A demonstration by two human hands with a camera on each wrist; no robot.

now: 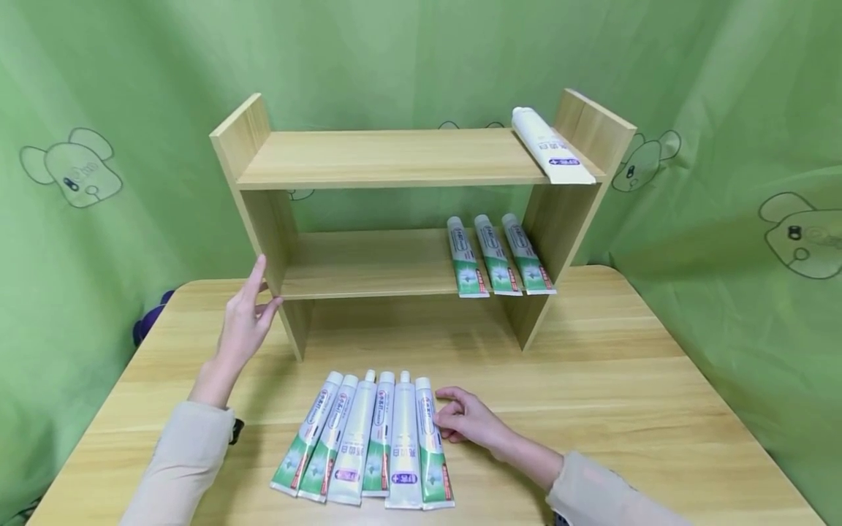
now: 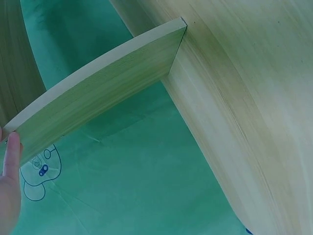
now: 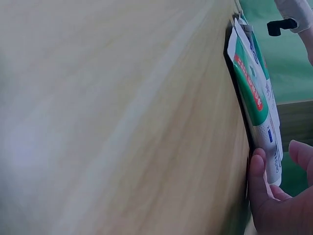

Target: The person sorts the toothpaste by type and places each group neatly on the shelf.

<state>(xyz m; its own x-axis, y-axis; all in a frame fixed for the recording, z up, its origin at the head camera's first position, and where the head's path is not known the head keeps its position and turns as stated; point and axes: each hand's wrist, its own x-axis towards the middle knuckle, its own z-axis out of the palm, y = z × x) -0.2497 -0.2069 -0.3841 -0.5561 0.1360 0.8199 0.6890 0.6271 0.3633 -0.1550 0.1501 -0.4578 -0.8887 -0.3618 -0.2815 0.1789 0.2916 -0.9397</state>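
My left hand (image 1: 245, 321) rests against the left side panel of a wooden two-tier shelf (image 1: 395, 161), fingers extended along its front edge. In the left wrist view, a fingertip (image 2: 13, 139) touches the board's edge. My right hand (image 1: 476, 420) is beside the rightmost toothpaste tube (image 1: 430, 446), a white and green one in a fanned row lying on the table. The right wrist view shows fingers (image 3: 258, 171) against that tube near its cap, with the thumb held apart. Two wider white tubes (image 1: 403, 446) with purple labels lie among the green-ended ones.
Three white and green toothpaste tubes (image 1: 496, 256) lie side by side at the right of the middle shelf board. One large white tube (image 1: 549, 142) lies on the top board by the right panel. A green curtain (image 1: 408, 58) hangs behind the wooden table (image 1: 625, 380).
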